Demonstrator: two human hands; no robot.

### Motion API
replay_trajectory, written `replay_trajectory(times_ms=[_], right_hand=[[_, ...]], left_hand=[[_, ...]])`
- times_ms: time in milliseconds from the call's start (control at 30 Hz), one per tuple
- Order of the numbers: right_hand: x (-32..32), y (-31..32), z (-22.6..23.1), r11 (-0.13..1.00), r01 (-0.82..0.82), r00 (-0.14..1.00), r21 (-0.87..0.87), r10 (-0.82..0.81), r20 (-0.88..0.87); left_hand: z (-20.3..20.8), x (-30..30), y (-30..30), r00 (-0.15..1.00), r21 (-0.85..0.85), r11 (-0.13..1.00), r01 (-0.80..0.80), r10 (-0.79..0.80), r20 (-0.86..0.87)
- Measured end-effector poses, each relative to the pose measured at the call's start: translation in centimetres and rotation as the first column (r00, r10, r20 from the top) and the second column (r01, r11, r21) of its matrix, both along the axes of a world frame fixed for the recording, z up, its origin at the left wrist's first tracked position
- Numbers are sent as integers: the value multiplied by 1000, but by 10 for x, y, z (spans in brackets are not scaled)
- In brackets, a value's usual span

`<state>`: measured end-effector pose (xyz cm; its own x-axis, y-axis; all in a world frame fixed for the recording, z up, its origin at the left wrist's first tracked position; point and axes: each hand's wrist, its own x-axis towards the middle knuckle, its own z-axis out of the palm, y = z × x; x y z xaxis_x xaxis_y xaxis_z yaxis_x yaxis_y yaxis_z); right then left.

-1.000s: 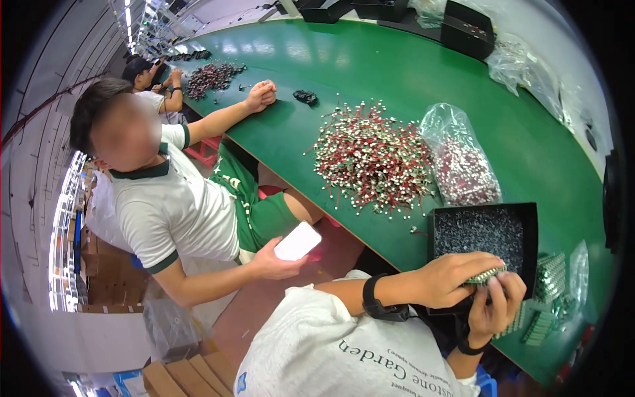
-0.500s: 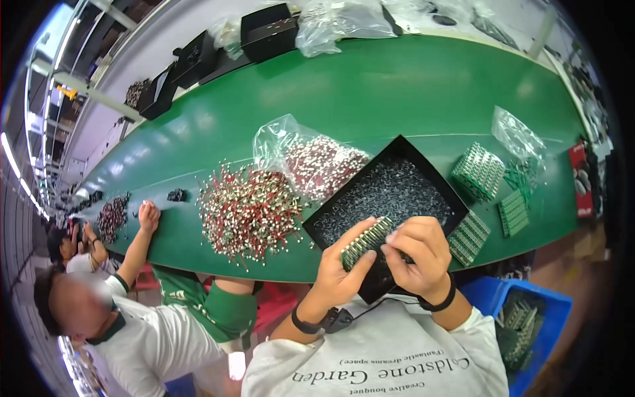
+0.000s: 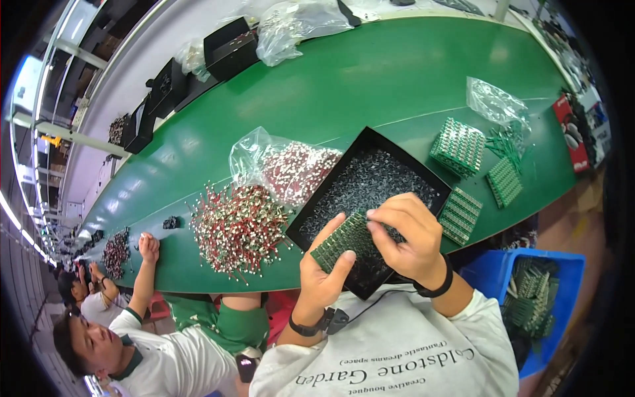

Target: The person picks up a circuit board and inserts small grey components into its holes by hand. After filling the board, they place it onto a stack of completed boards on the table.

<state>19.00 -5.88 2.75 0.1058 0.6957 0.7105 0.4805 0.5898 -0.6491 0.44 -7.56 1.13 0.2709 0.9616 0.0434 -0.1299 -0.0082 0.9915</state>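
My left hand (image 3: 320, 276) grips a green circuit board panel (image 3: 344, 242) by its sides, thumb along the near edge. The panel is tilted, and rows of small parts show on its face. At its upper right corner the thumb and fingers of my right hand (image 3: 415, 239) are pinched together. Whatever they hold, if anything, is too small to make out. Both hands are over the near part of a black tray (image 3: 406, 161), which holds many small dark, clear-looking pieces (image 3: 370, 173).
Left of the tray lie a heap of red-wired parts (image 3: 238, 228) and a clear bag (image 3: 301, 169) of similar ones. Stacked green boards (image 3: 458, 147) and a flat panel (image 3: 461, 216) are at right. A blue bin (image 3: 562, 311) of boards stands below. A co-worker's hand (image 3: 149, 247) rests leftward.
The panel has turned so that more of its face shows. My right fingers have moved to its upper corner. The whole view has shifted, and the co-worker's head has turned.
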Motion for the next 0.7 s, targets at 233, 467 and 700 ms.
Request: replay_trajectory(times_ms=[233, 467, 700], right_hand=[[-9, -3, -6, 999, -33, 999, -6, 33, -3], [-6, -1, -9, 993, -111, 989, 51, 105, 100], [-2, -3, -4, 996, -85, 993, 36, 81, 86]], left_hand=[[-7, 5, -2, 994, 137, 988, -71, 82, -78], [-10, 6, -1, 968, 296, 953, -68, 134, -210], [-7, 9, -1, 965, 246, 966, -80, 137, -222]])
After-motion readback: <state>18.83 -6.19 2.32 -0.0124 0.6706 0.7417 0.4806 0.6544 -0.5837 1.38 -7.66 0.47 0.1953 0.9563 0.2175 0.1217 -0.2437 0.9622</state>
